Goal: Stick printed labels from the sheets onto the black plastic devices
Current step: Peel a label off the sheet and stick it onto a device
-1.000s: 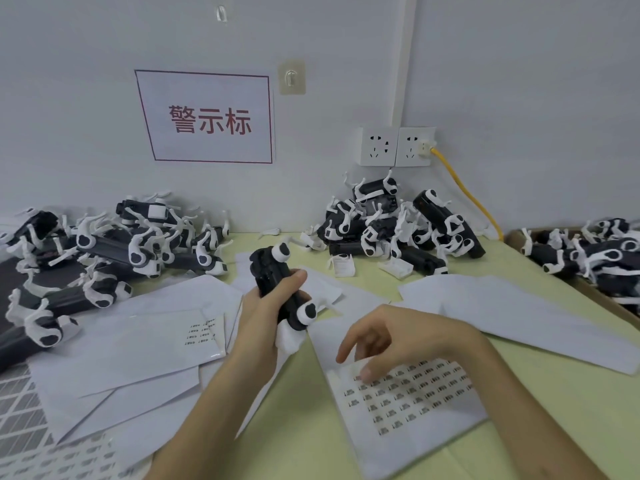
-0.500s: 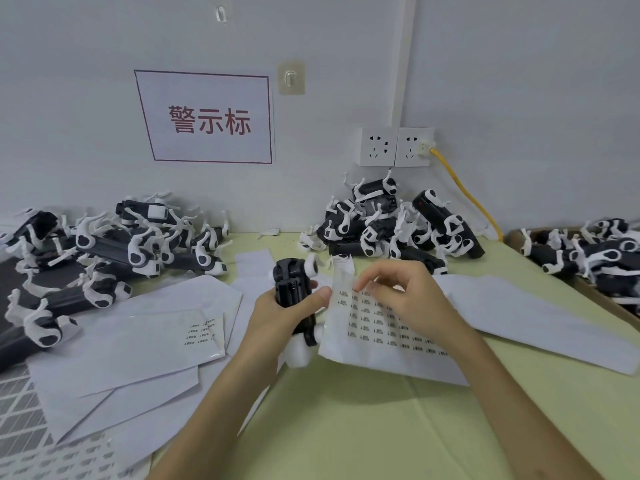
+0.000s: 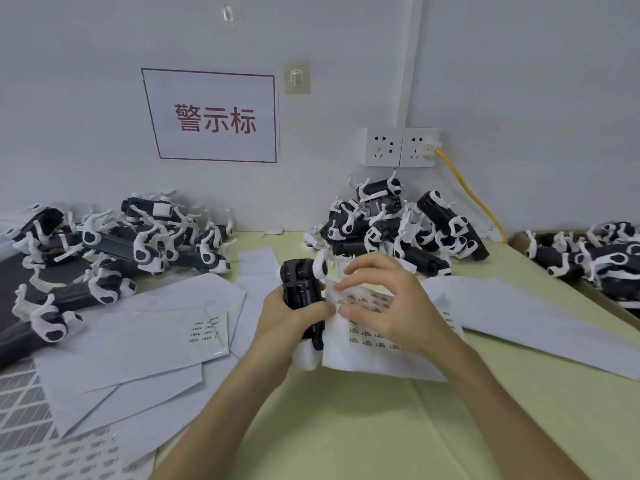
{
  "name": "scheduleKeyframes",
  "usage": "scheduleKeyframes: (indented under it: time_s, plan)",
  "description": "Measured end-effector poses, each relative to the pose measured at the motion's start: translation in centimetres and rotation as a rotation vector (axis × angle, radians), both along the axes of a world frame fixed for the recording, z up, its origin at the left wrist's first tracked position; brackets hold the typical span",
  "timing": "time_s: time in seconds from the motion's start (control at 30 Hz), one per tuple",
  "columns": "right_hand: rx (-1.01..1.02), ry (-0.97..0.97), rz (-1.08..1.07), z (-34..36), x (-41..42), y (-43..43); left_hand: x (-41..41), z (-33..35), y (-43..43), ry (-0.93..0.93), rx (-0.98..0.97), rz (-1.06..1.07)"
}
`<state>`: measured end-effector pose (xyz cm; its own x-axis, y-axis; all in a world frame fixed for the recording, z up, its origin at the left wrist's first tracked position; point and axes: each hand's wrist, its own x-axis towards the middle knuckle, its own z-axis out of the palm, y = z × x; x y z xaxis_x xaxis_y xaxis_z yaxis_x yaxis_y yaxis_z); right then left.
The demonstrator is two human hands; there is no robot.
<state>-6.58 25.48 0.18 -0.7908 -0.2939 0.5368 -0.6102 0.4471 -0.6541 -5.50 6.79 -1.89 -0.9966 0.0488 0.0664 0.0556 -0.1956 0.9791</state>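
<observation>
Left hand (image 3: 287,320): fingers curled round device (image 3: 300,282); likely rigid, light.
Right hand (image 3: 391,306): fingertips pinch label sheet (image 3: 367,358); flimsy, peel from corner.

There is just one camera, and it sits on the person's head. It looks forward and a bit down across the pale green table (image 3: 346,427) to the grey wall (image 3: 519,81) at the back. It is very close to the left hand (image 3: 287,317) and right hand (image 3: 388,306). They hold a black device (image 3: 299,285) and a label sheet (image 3: 367,355) in the middle of the view. Both arms come up from the bottom edge. The view is wide, so it reaches the device piles far left (image 3: 114,244) and far right (image 3: 595,251).
</observation>
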Motion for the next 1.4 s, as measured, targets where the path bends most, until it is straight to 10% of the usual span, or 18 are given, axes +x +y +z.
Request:
scheduleKeyframes:
  time_s: [1.4]
  plan:
    - [-0.258, -0.110, 0.013, -1.6, -0.1, -1.2, 0.3, 0.4, -0.1, 0.038, 0.057, 0.004]
